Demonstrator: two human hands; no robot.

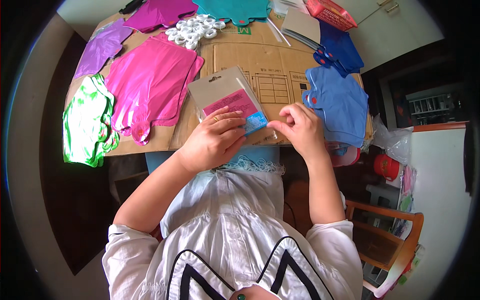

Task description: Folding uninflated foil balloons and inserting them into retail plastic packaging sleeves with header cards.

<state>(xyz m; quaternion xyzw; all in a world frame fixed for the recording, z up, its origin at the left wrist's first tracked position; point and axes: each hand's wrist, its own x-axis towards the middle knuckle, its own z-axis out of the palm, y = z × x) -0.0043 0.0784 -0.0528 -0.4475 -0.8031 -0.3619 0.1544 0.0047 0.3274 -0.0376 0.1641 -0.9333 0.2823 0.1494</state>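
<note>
A flat clear plastic package (202,90) lies tilted near the table's front edge. It contains a grey-beige card with a hanger slot, a pink printed panel (235,103), a blue panel (256,121) and a thin white stick (246,89). My left hand (215,137) is closed over the package's lower left part, fingers together across the printed panels; its thumb is hidden. At the lower right corner, my right hand (302,127) has its fingers curled and its thumb stretched apart from them, the thumb tip at the package's edge. Nothing shows between thumb and fingers.
Cardboard (240,55) covers the table. Foil balloons lie around it: pink (150,80), green-white (87,120), purple (102,45), magenta (160,12), teal (232,7), light blue (340,107), dark blue (342,47). White rings (195,30), stacked cards (301,27) and a red box (330,12) sit farther back.
</note>
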